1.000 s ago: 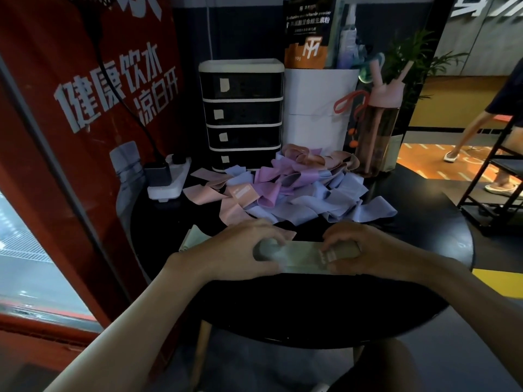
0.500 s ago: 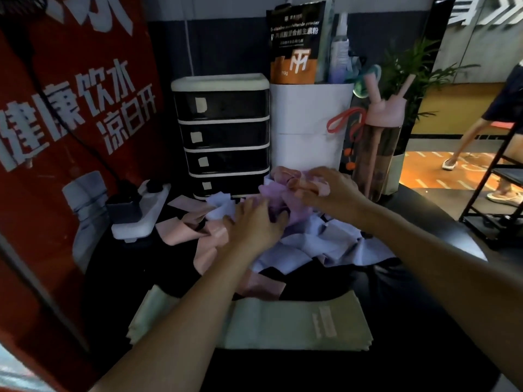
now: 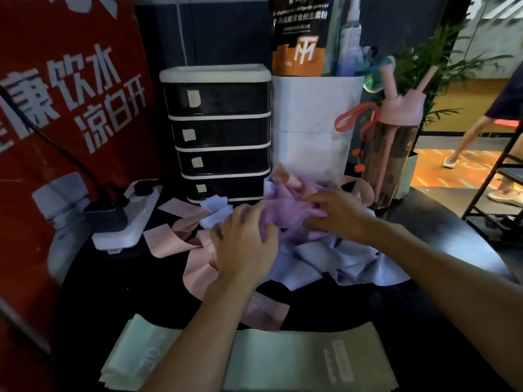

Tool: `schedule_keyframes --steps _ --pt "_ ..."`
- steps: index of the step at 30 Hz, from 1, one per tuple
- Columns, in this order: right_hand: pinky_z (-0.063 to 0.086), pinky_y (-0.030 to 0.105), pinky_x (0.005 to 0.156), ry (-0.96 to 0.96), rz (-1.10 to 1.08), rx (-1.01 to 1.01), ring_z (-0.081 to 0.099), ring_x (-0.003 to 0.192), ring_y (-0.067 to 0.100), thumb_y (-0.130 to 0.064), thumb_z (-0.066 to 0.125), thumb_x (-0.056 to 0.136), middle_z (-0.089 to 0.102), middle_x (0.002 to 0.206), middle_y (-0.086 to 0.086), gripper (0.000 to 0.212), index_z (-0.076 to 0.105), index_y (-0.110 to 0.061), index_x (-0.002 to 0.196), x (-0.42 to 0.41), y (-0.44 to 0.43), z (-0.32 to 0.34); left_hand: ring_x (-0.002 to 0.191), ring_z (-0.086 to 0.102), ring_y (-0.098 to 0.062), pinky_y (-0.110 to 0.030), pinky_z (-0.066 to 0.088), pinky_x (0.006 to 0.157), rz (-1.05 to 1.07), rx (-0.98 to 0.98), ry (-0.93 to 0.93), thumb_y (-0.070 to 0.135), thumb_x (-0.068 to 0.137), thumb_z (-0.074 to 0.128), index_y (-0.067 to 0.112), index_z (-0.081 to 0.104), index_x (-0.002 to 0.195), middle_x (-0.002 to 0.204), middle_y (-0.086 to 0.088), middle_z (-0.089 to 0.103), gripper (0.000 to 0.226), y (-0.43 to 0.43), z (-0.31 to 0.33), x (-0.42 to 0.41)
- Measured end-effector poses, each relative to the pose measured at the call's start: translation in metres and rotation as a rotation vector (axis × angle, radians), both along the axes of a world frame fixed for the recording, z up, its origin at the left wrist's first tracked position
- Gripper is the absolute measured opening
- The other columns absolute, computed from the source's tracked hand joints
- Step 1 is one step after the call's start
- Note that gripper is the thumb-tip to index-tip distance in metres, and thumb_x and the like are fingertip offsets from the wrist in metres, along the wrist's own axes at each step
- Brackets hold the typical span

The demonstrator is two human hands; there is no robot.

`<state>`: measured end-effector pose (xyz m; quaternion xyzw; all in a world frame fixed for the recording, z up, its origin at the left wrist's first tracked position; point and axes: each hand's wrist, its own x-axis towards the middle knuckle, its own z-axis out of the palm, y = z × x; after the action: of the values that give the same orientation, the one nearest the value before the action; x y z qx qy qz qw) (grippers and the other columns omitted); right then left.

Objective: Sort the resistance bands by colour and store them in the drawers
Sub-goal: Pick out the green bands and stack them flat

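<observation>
A loose heap of resistance bands lies mid-table: pink bands (image 3: 172, 239) at the left, purple bands (image 3: 285, 210) in the middle, pale blue bands (image 3: 356, 264) at the right. Both hands are in the heap. My left hand (image 3: 243, 244) grips the near end of a purple band with curled fingers. My right hand (image 3: 336, 213) pinches the purple band's far part. A flat stack of green bands (image 3: 305, 360) lies at the table's near edge under my forearms. The black drawer unit (image 3: 218, 131) with four shut drawers stands behind the heap.
A white power strip (image 3: 127, 219) with a black plug sits at the left. A white container (image 3: 314, 128) with a pouch and a pink bottle (image 3: 393, 154) stand at the back right. A red banner (image 3: 62, 114) borders the left. A person walks at the far right.
Both hands left the green stack at the near edge and reached forward into the heap. They have since closed on a purple band there.
</observation>
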<state>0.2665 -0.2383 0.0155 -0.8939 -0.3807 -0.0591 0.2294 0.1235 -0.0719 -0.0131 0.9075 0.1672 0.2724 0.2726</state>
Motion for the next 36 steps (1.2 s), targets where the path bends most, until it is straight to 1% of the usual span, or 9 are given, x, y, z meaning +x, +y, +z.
schedule_keyframes --steps 5,8,12,16,19,23,29,33,36 --pt "0.054 0.048 0.08 -0.096 -0.023 0.283 0.064 0.089 0.024 -0.034 0.077 0.076 0.068 0.1 0.003 0.038 0.07 -0.022 0.112 0.001 -0.046 0.01 0.137 0.037 -0.019 -0.059 0.02 0.113 0.017 -0.017 0.073 0.045 0.099 0.039 0.041 0.044 0.139 0.142 0.011 0.047 0.041 0.0 -0.001 -0.001" --pt "0.043 0.05 0.1 0.049 -0.101 -0.059 0.047 0.119 0.033 -0.066 0.067 0.069 0.049 0.13 0.006 0.07 0.049 -0.048 0.134 -0.001 -0.071 0.019 0.139 0.035 -0.018 -0.059 0.017 0.114 -0.022 0.007 0.126 0.054 0.099 0.034 0.046 0.041 0.14 0.144 0.013 0.044 0.042 -0.004 0.002 -0.004" --pt "0.045 0.055 0.089 0.033 -0.072 -0.357 0.046 0.107 0.027 -0.093 0.05 0.056 0.045 0.105 -0.009 0.059 0.053 -0.06 0.104 -0.004 -0.075 0.031 0.146 0.024 -0.017 -0.061 0.009 0.115 -0.068 0.026 0.232 0.062 0.097 0.03 0.056 0.039 0.138 0.155 0.013 0.032 0.042 -0.005 0.002 -0.004" --pt "0.044 0.04 0.085 0.095 -0.043 0.136 0.053 0.094 0.019 -0.088 0.057 0.056 0.052 0.104 -0.01 0.076 0.047 -0.04 0.114 -0.017 -0.044 0.036 0.14 0.03 -0.018 -0.063 0.011 0.113 -0.118 0.084 0.297 0.069 0.093 0.027 0.048 0.057 0.122 0.148 0.011 0.04 0.046 -0.002 -0.003 -0.003" --pt "0.042 0.039 0.096 0.171 0.067 -0.03 0.051 0.104 0.017 -0.078 0.057 0.068 0.054 0.106 -0.017 0.083 0.034 -0.047 0.141 -0.027 -0.023 0.031 0.133 0.039 -0.015 -0.062 0.013 0.112 -0.126 0.094 0.276 0.066 0.094 0.034 0.037 0.068 0.1 0.137 0.015 0.049 0.045 -0.001 -0.004 -0.002" --pt "0.041 0.035 0.094 0.076 0.035 -0.366 0.054 0.107 0.014 -0.056 0.064 0.084 0.061 0.114 -0.007 0.042 0.06 -0.036 0.121 -0.036 -0.015 0.021 0.115 0.052 -0.017 -0.06 0.018 0.112 -0.117 0.027 0.195 0.058 0.095 0.039 0.029 0.055 0.071 0.112 0.016 0.058 0.041 -0.001 -0.003 -0.002" --pt "0.043 0.014 0.062 0.116 -0.036 0.065 0.061 0.077 0.008 -0.014 0.068 0.086 0.066 0.082 -0.011 0.011 0.069 -0.026 0.084 -0.026 -0.031 0.018 0.126 0.048 -0.018 -0.059 0.015 0.116 -0.1 -0.017 0.166 0.055 0.096 0.039 0.037 0.052 0.123 0.127 0.012 0.058 0.035 -0.002 -0.004 0.0" --pt "0.044 0.026 0.055 -0.01 -0.139 0.349 0.048 0.056 0.005 0.004 0.066 0.081 0.058 0.062 -0.006 0.03 0.061 -0.02 0.063 -0.006 -0.031 0.025 0.124 0.048 -0.012 -0.053 0.015 0.117 -0.087 0.025 -0.006 0.046 0.097 0.041 0.034 0.055 0.126 0.124 0.014 0.06 0.034 -0.004 0.002 -0.002" --pt "0.043 0.022 0.056 -0.103 -0.207 0.495 0.049 0.058 0.013 0.0 0.064 0.082 0.061 0.071 0.009 0.011 0.064 -0.005 0.073 0.0 -0.022 0.053 0.123 0.05 -0.012 -0.055 0.019 0.114 -0.041 0.059 -0.101 0.038 0.096 0.049 0.032 0.059 0.126 0.124 0.014 0.061 0.033 -0.002 0.003 -0.002"
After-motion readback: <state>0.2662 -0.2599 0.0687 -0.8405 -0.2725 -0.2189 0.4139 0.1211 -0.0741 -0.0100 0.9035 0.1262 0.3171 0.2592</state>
